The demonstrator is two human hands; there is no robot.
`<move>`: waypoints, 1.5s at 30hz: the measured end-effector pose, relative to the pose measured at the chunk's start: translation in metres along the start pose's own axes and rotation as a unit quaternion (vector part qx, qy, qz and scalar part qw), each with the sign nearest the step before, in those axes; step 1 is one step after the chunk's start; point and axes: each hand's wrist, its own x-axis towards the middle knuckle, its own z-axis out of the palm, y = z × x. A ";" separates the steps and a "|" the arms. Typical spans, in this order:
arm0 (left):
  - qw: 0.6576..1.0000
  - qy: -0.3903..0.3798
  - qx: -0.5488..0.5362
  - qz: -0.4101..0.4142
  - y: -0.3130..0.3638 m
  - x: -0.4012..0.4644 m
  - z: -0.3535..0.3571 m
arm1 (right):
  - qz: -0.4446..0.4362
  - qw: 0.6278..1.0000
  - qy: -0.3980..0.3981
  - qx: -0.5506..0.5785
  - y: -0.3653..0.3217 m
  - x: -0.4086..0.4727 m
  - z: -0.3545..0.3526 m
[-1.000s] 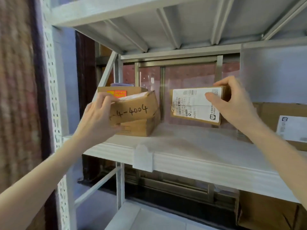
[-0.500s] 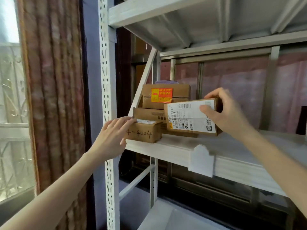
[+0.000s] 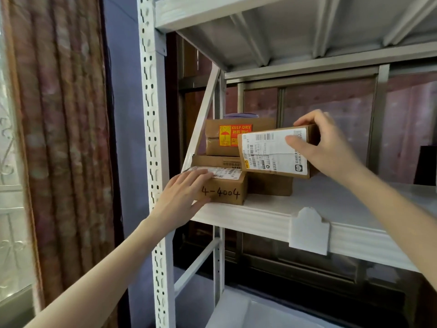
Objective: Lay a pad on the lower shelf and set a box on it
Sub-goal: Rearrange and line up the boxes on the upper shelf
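From the head view, the left hand (image 3: 183, 192) has let go of the small brown box marked 4-4004 (image 3: 221, 187), which it was holding up a second ago. Now that box sits on the white shelf (image 3: 260, 217), and the hand rests on its left end with straight, loose fingers and its thumb under the front corner. The right hand (image 3: 327, 147) still pinches the box with the big white label (image 3: 275, 152), fingers on top and thumb on the front, holding it up in the air, tipped toward the camera. Just left of that grip sits a stack of boxes, the top one with a KEEP DRY sticker (image 3: 235, 134). I see no pad, and the lower shelf (image 3: 238, 308) looks bare, so I think the real job has hardly started.
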 end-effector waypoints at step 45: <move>0.998 0.013 -0.059 0.023 -0.031 0.037 -0.025 | -0.126 0.958 -0.258 -0.001 -0.008 0.005 0.093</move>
